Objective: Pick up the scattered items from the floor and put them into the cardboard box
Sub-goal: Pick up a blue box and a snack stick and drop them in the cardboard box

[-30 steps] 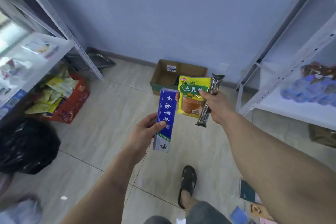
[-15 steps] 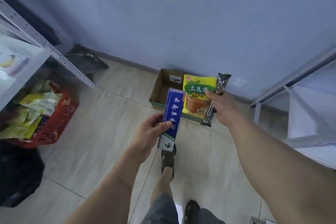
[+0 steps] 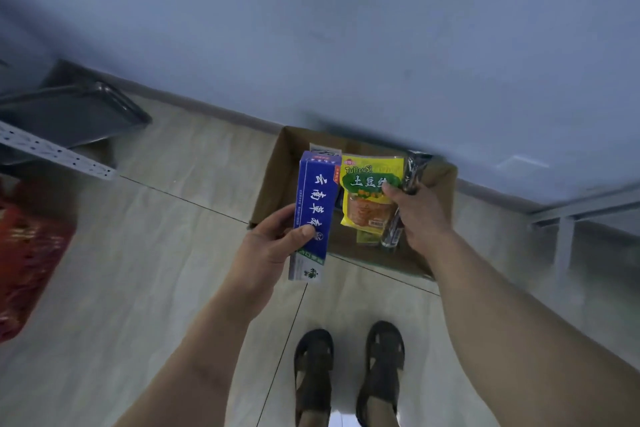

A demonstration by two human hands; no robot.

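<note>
Brown cardboard box (image 3: 273, 180) sits open on pale floor tiles, pushed against the blue wall, and everything here is placed relative to it. A person stands just in front of the box, two dark sandals (image 3: 348, 374) side by side on the tiles.

The left hand (image 3: 273, 243) hovers over the box's near left corner, fingers and thumb clamped around a long blue toothpaste carton (image 3: 313, 215) held almost upright. The right hand (image 3: 420, 215) is above the box's open middle, fingers closed on two things at once: a yellow snack packet (image 3: 369, 198) and a thin dark wrapped bar (image 3: 412, 170). Something green and yellow appears to lie inside the box below the packet, too blurred to name.

To the box's left a red basket (image 3: 24, 253) sits on the floor, with a dark metal tray (image 3: 69, 107) and a white shelf rail (image 3: 52, 151) farther back.

Risk, as a judgement: the carton hangs over the rim, not the opening, so letting go here could bounce it back onto the tiles. The right hand's shared grip could also drop one item early.
</note>
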